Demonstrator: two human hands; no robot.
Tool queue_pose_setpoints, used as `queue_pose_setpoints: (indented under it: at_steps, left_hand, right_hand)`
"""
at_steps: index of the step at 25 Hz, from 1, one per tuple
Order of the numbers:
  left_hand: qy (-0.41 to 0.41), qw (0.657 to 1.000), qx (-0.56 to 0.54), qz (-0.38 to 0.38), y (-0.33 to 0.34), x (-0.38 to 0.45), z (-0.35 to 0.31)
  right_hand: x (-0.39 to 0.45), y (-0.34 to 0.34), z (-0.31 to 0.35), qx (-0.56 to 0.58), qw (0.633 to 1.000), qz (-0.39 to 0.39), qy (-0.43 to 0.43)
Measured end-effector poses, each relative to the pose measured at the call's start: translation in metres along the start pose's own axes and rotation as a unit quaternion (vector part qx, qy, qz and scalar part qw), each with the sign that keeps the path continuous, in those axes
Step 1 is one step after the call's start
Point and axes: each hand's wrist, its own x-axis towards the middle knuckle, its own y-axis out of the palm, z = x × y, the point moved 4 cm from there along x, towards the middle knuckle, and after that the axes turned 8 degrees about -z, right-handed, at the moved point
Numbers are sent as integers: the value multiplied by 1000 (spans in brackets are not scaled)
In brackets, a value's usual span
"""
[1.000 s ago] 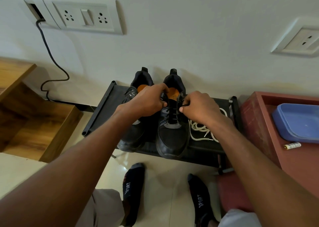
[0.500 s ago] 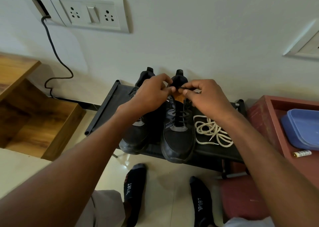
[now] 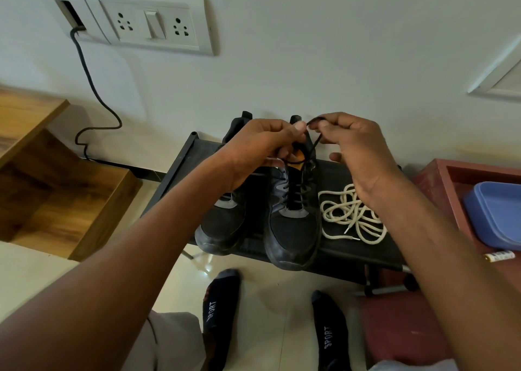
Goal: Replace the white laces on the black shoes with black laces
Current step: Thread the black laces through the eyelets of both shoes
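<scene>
Two black shoes stand side by side on a low black rack (image 3: 180, 170), toes toward me. The right shoe (image 3: 293, 229) is threaded with a black lace (image 3: 311, 147) whose ends rise above its collar. My left hand (image 3: 259, 147) pinches one end of it. My right hand (image 3: 355, 145) pinches a loop of the other end, close beside the left hand. The left shoe (image 3: 222, 224) is partly hidden behind my left wrist. A loose pile of white laces (image 3: 349, 215) lies on the rack to the right of the shoes.
A red wooden table (image 3: 439, 178) at the right carries a blue tray (image 3: 496, 212) and a small white tube (image 3: 500, 255). A wooden step unit (image 3: 62, 190) stands at the left. A black cable (image 3: 93, 88) hangs from the wall socket plate (image 3: 146, 23). My socked feet (image 3: 220, 303) rest on the tiled floor.
Both hands have risen from the right shoe's eyelets, drawing the black lace ends up above the collar. The right hand now pinches a loop of lace.
</scene>
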Motion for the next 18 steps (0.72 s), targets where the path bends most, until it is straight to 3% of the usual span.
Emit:
queue_pose_setpoints:
  at_steps: [3, 5, 7, 9, 11, 12, 14, 16, 18]
  left_hand:
    - [6, 998, -6, -62, -14, 2, 1]
    - [6, 997, -7, -72, -16, 3, 3]
    - [8, 998, 12, -61, -12, 3, 3]
    - [5, 999, 25, -43, -7, 3, 3]
    - [6, 998, 57, -2, -4, 1, 2]
    - [15, 995, 94, 35, 0, -3, 0]
    - [37, 971, 199, 126, 12, -11, 0]
    - [40, 934, 294, 201, 22, -18, 5]
    - [47, 926, 320, 195, 19, -19, 5]
  right_hand:
    - [4, -14, -11, 109, 986, -12, 127]
    - [10, -26, -20, -76, 989, -63, 106]
    - [14, -27, -28, -285, 955, -65, 43]
    - [12, -21, -35, -389, 920, -56, -2]
    - [11, -21, -33, -421, 900, -99, -56]
    - [12, -21, -30, -360, 926, -107, -38]
    - [9, -14, -29, -69, 989, -40, 121]
    - [4, -4, -25, 147, 963, 35, 225]
    - [6, -2, -23, 229, 945, 47, 227]
